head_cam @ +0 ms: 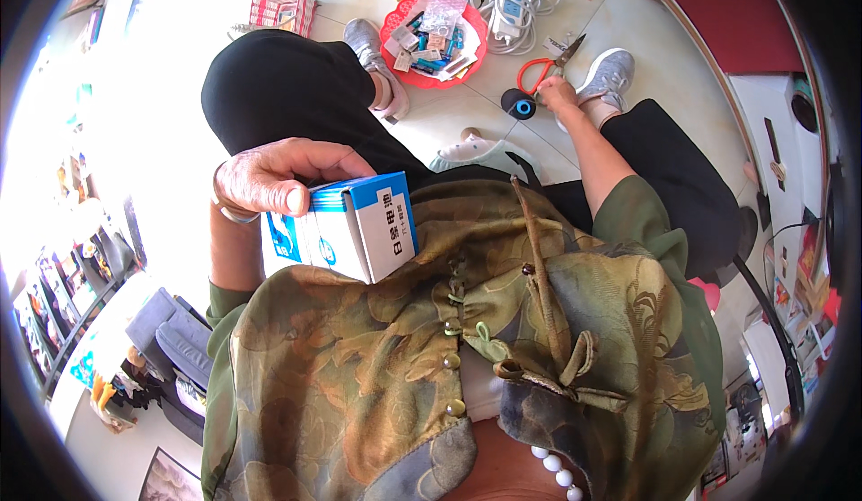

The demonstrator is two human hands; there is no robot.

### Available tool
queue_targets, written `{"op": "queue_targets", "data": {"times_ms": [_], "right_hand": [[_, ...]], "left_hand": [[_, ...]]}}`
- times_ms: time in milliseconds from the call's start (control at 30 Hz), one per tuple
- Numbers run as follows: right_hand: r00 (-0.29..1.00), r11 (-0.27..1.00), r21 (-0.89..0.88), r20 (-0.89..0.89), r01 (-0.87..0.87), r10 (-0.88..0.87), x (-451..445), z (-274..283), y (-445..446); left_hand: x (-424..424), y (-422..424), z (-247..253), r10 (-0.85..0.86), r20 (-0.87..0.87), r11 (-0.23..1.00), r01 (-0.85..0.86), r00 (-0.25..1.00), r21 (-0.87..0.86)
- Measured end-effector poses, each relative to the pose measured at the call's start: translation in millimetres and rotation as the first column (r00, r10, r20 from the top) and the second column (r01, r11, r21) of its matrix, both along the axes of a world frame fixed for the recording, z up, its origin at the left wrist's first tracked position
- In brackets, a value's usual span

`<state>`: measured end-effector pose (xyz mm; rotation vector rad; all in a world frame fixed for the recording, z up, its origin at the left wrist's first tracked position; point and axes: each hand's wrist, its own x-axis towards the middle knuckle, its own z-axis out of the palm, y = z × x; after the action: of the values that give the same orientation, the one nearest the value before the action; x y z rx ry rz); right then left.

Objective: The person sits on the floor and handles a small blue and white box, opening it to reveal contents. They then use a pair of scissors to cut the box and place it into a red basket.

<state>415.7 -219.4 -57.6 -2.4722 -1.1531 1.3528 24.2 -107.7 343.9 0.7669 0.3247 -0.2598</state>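
Note:
My left hand [286,174] holds a blue and white cardboard box [343,231] by its top and side, close to my left thigh. The box is closed at the end facing me and bears printed writing. Out beside my right shoe, my right hand [559,95] is closed on the handles of orange-handled scissors [537,73], whose dark blades point away from me and look slightly parted. Just left of that hand lies a spool of black thread [518,104] with a blue core, on the tiled floor. My right fingertips are partly hidden.
A red scalloped tray [434,82] of blue batteries, small cards and bubble wrap lies between my feet. Beside it are a power strip [512,9] with coiled white cable and a red-and-white woven basket [310,13]. A pale fabric item [485,154] lies nearer me. A grey chair [175,339] stands left.

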Motion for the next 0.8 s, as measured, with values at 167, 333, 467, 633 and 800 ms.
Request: {"op": "queue_targets", "data": {"times_ms": [167, 333, 467, 633, 800], "right_hand": [[0.999, 1.000, 0.000, 0.048, 0.022, -0.022, -3, 15, -1], [0.975, 0.998, 0.053, 0.217, 0.044, -0.054, -11, 28, 11], [0.961, 0.995, 0.007, 0.258, 0.097, -0.095, -27, 36, 19], [0.943, 0.976, 0.067, 0.252, 0.208, -0.218, -9, 6, 25], [0.860, 0.888, 0.082, 0.224, 0.451, -0.458, 6, 9, 38]], "left_hand": [[6, 1, -1, 0.021, -0.006, 1.000, -0.021, 1.000, 0.005], [-2, 1, -6, 0.001, 0.091, 0.998, 0.004, 0.996, -0.059], [11, -5, 8, 0.114, 0.025, 0.990, -0.112, 0.993, -0.088], [8, -16, 0, 0.216, 0.119, 0.973, -0.204, 0.969, -0.110], [2, -22, -3, 0.235, 0.197, 0.972, -0.224, 0.952, -0.075]]}}
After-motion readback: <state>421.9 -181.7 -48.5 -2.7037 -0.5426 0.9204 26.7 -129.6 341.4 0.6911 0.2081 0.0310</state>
